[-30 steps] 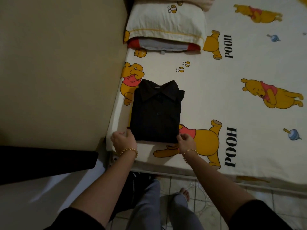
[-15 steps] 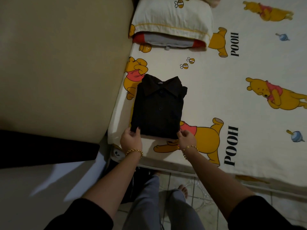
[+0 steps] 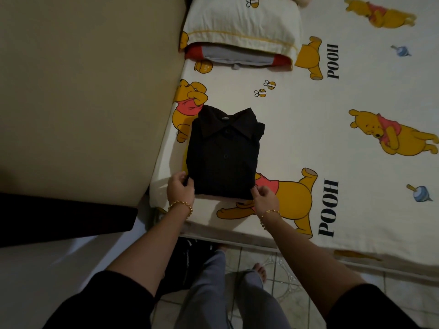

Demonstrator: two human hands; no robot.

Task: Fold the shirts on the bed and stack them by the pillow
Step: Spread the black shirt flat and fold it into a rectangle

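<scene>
Cartoon-bear bed sheet (image 3: 308, 129) carries a folded black collared shirt (image 3: 224, 155), its near corners pinched by the left hand (image 3: 180, 189) and right hand (image 3: 264, 198), pillow (image 3: 240, 22) beyond.

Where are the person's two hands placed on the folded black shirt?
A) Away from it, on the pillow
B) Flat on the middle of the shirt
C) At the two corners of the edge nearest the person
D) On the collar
C: the left hand and the right hand each grip one near corner of the folded black shirt, while its collar lies at the far end, toward the pillow.
</scene>
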